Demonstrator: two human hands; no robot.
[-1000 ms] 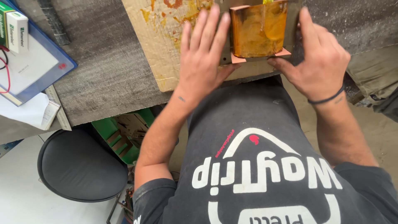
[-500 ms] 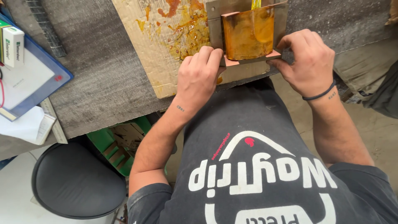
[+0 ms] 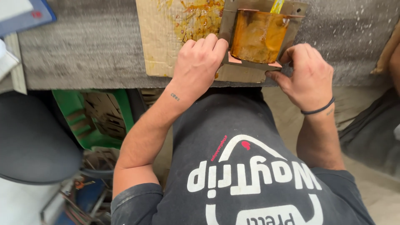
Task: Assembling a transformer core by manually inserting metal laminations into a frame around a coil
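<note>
Amber-wrapped coil (image 3: 257, 36) on a grey metal lamination frame (image 3: 228, 29) sits between my two hands, at the near edge of the grey surface (image 3: 83, 50). Its long axis runs left to right, from one hand toward the other; the coil's broad face is toward me. A copper-coloured strip (image 3: 233, 59) shows along the bottom edge, just by my left fingertips.

Left hand (image 3: 199, 62): curled into a loose fist, knuckles pressed against the left side of the frame. Whether the fingers pinch anything underneath, I cannot tell. Right hand (image 3: 306, 73): thumb and fingers closed narrow on the frame's lower right corner, black band (image 3: 318, 110) at the wrist.

Beyond my left hand, a sheet of cardboard (image 3: 166, 37) lies under the piece, blotched with amber and orange varnish stains (image 3: 196, 16). A yellow strip (image 3: 277, 6) sticks up behind the coil, far side from me.

Below the surface, left of my left forearm: a green plastic crate (image 3: 68, 112) holding stacked dark metal plates (image 3: 102, 116). Further left, a dark round stool seat (image 3: 33, 137). A blue folder corner (image 3: 39, 14) lies far out left on the surface.
</note>
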